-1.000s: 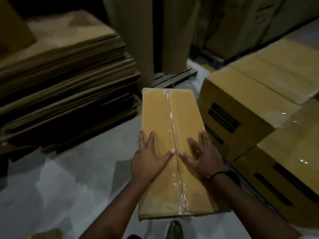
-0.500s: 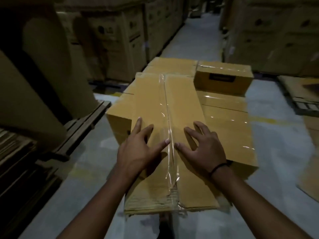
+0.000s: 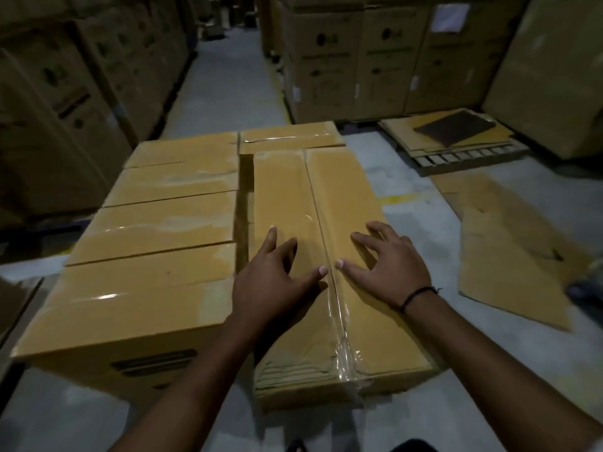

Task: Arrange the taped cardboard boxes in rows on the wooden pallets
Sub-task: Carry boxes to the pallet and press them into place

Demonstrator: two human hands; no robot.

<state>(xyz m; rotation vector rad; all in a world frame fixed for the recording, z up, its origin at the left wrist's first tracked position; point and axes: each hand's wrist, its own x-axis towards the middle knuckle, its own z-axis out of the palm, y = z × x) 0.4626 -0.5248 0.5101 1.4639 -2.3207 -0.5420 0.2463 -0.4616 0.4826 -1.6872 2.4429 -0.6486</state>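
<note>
A long taped cardboard box [image 3: 293,197] lies lengthwise in front of me, clear tape running down its middle seam. My left hand [image 3: 274,278] rests flat on its top left of the seam, fingers spread. My right hand [image 3: 388,265] presses on the top right of the seam, fingers spread and slightly arched. Left of this box stands a row of several taped boxes [image 3: 163,230] side by side, with another taped box [image 3: 290,137] at the far end. The pallet under them is hidden.
Tall stacked cartons [image 3: 65,102] line the left side and more cartons [image 3: 375,57] stand at the back right, with an aisle [image 3: 225,79] between. Flat cardboard sheets [image 3: 512,243] lie on the floor at right, and a low pile of flattened cardboard [image 3: 456,138] sits behind them.
The view has swung from the flattened cardboard stacks round to the row of boxes. The long box, under both hands, has come alongside the row's right side.
</note>
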